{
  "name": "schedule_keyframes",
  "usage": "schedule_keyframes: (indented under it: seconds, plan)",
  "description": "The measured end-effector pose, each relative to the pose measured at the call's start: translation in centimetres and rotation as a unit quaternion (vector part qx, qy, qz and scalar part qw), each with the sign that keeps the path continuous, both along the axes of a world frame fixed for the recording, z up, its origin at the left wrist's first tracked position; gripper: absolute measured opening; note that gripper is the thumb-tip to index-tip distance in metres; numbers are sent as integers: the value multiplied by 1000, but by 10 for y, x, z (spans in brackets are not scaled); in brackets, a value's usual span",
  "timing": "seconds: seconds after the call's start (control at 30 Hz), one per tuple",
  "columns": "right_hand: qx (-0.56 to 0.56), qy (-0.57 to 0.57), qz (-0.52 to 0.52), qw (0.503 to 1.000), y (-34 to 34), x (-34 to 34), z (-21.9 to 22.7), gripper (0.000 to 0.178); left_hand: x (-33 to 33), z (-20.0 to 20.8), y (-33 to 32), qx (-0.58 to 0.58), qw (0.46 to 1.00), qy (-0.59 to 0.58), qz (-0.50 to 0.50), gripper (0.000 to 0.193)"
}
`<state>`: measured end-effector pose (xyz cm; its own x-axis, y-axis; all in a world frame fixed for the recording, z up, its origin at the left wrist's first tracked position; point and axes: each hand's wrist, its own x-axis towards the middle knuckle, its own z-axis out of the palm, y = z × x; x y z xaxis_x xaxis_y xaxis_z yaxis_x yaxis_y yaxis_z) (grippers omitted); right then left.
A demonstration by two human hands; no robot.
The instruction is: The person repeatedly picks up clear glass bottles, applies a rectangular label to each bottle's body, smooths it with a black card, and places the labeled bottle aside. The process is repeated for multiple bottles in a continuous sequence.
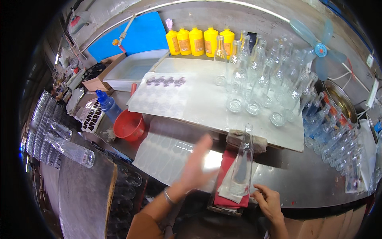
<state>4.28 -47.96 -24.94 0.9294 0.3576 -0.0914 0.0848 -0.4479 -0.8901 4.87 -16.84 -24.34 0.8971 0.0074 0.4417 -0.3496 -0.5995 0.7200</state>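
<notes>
A clear glass bottle (pixel 242 169) leans on a red cloth pad (pixel 220 181) with white paper between them, its neck against a padded rest (pixel 256 144). To the left of the bottle, my left hand (pixel 197 167) is blurred by motion; its fingers look stretched out and hold nothing I can see. My right hand (pixel 269 200) is just right of the bottle's base, fingers curled and thumb close to the index finger. Anything pinched there is too small to make out. Left of the pad lies a translucent sheet (pixel 163 153) with pale outlines.
Several clear bottles (pixel 258 87) stand on the raised white board (pixel 211 75), beside a sheet with dark prints (pixel 165 81). Yellow bottles (pixel 196 42) line the wall. A red bucket (pixel 129 126) and blue squeeze bottle (pixel 108 105) stand left. A fan (pixel 320 49) is back right.
</notes>
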Motion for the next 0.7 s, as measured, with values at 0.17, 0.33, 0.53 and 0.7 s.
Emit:
schedule_keyframes:
  seconds: [0.17, 0.33, 0.53, 0.7]
  plan:
    - [16, 25, -33, 999, -5, 10, -1, 25, 142, 4, 151, 199, 947, -35, 248, 77]
    - [7, -4, -22, 1000, -1, 16, -6, 24, 203, -3, 194, 268, 898, 151, 316, 74]
    - [-12, -5, -15, 1000, -4, 16, -11, 24, 166, -5, 169, 290, 889, 170, 309, 69]
    - [-19, -26, 3, 999, -10, 8, -13, 24, 147, -6, 177, 250, 918, 134, 278, 68]
